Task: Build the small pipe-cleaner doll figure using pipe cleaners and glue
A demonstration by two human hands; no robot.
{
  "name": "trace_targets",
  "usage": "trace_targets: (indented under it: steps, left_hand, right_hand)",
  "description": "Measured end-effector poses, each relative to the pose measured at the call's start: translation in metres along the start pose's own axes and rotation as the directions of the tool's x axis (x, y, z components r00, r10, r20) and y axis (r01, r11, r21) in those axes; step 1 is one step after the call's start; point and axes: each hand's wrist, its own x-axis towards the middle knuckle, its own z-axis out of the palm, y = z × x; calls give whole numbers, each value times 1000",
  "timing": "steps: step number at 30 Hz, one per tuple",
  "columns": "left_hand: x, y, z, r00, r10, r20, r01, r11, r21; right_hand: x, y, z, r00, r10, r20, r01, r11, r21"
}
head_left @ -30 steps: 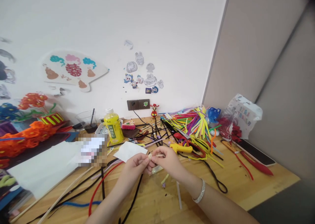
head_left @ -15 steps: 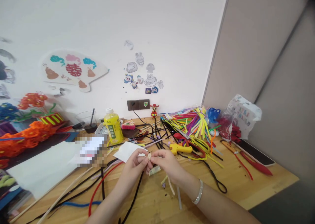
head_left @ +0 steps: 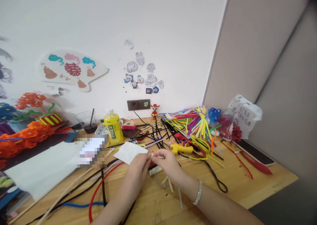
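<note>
Between my fingertips is a small cream pipe cleaner (head_left: 152, 155), bent or coiled at its end. My left hand (head_left: 139, 167) pinches it from the left, the back of the hand turned up and hiding most of its fingers. On the other side my right hand (head_left: 169, 164) grips the same piece between thumb and forefinger. A pale stub (head_left: 170, 184) shows under my right wrist; whether it joins the held piece I cannot tell. Just below my fingers lies a small whitish tube (head_left: 155, 171). A white paper sheet (head_left: 130, 152) is behind my left hand.
A yellow glue gun (head_left: 182, 148) lies right of my hands, before a heap of coloured pipe cleaners (head_left: 198, 122). A yellow drink bottle (head_left: 113, 127) stands behind left. Red-handled scissors or pliers (head_left: 256, 164) and a dark phone (head_left: 255, 152) lie right. Black strands (head_left: 81, 188) cross the left.
My left hand has rolled over, so its back now faces up and covers its fingers. The cream piece has turned between the fingertips, and its round coil shows less.
</note>
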Motion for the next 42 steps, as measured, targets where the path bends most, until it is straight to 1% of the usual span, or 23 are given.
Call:
trace_targets:
  steps: [3, 5, 8, 12, 15, 17, 20, 22, 24, 25, 27, 29, 31, 32, 35, 39, 42]
  left_hand:
    - [-1, 1, 0, 999, -35, 26, 35, 999, 13]
    - [-2, 1, 1, 998, -55, 33, 55, 998, 3]
    - [-3, 2, 5, 996, -85, 38, 87, 995, -43]
    - [-3, 7, 6, 984, -180, 4, 179, 976, -124]
    - [-3, 12, 5, 970, -241, -8, 233, 944, -236]
    - [-3, 14, 4, 964, -265, 9, 252, 904, -346]
    - [-3, 14, 5, 958, -284, 33, 259, 814, -521]
    - [-2, 11, 7, 957, -288, 41, 257, 769, -585]
    - [-1, 8, 7, 956, -286, 63, 268, 768, -581]
    - [-1, 8, 7, 957, -281, 74, 275, 788, -551]
    - [0, 9, 3, 960, -269, 83, 278, 856, -436]
    - [1, 11, -2, 963, -255, 80, 268, 923, -278]
    - [3, 13, -6, 966, -248, 78, 258, 951, -173]
    - [4, 13, -7, 965, -249, 78, 258, 954, -152]
    - [7, 10, -8, 959, -265, 97, 279, 939, -202]
    - [9, 8, -5, 942, -301, 149, 336, 863, -378]
    - [9, 7, -3, 921, -335, 201, 391, 794, -467]
  right_hand:
    - [-1, -3, 0, 999, -42, -1, 42, 999, -33]
    - [-2, -5, 1, 998, -56, 4, 56, 998, -23]
    - [-2, -5, 3, 999, -42, 33, 40, 997, 73]
    - [-2, -6, 4, 992, -8, 126, -21, 973, 228]
    - [-1, -6, 3, 979, -37, 200, -21, 960, 281]
    - [-1, -7, 2, 975, -49, 215, -15, 958, 286]
    - [-2, -8, 1, 977, -28, 210, -32, 960, 277]
    - [-3, -8, 1, 985, -10, 174, -39, 960, 276]
    - [-4, -9, 1, 993, -8, 120, -22, 968, 248]
    - [-4, -10, 1, 995, -9, 96, -13, 975, 223]
    - [-4, -10, 1, 998, -5, 59, -4, 988, 156]
    - [-4, -10, 1, 999, 10, 34, -13, 996, 91]
    - [-4, -10, 1, 999, 10, 30, -11, 999, 37]
    - [-4, -10, 1, 999, 2, 35, -3, 1000, 16]
    - [-5, -10, 1, 996, -62, 67, 63, 998, -15]
    - [-5, -7, -1, 980, -139, 146, 142, 990, -11]
    - [-6, -5, -2, 966, -194, 172, 217, 968, -123]
